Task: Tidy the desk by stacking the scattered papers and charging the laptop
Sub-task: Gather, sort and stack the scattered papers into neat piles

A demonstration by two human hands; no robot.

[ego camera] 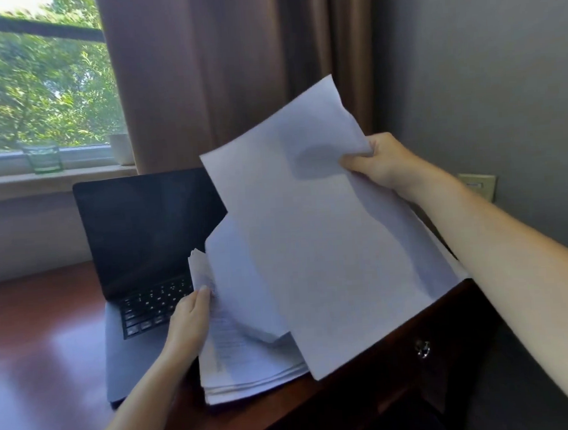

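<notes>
Head view, looking down over a glossy reddish-brown wooden table (50,328). The right hand (381,164) is closed in a pinch on the upper right corner of a large blank white paper sheet (310,230), thumb on the near face and the other fingers hidden behind it; the sheet is lifted off the table, tilted, with its long axis running from upper left down to lower right. Beneath it and to its left lies the uneven stack of white printed papers (245,360), resting on the table just beside the right edge of the open dark grey laptop (139,257), whose screen is black. The left hand (191,320) is nearer that stack: it touches the stack's left edge, fingers curled against the loose upper sheets, which fan and lift there; whether it truly grips them or only steadies them I cannot tell for certain. Judgement: the lifted sheet must come down and leftward, turned to match the stack's long axis, which runs roughly away from the person. A beige wall outlet plate (478,184) sits on the grey wall behind the right forearm; no charger or cable shows, so the charging step appears not yet done.
</notes>
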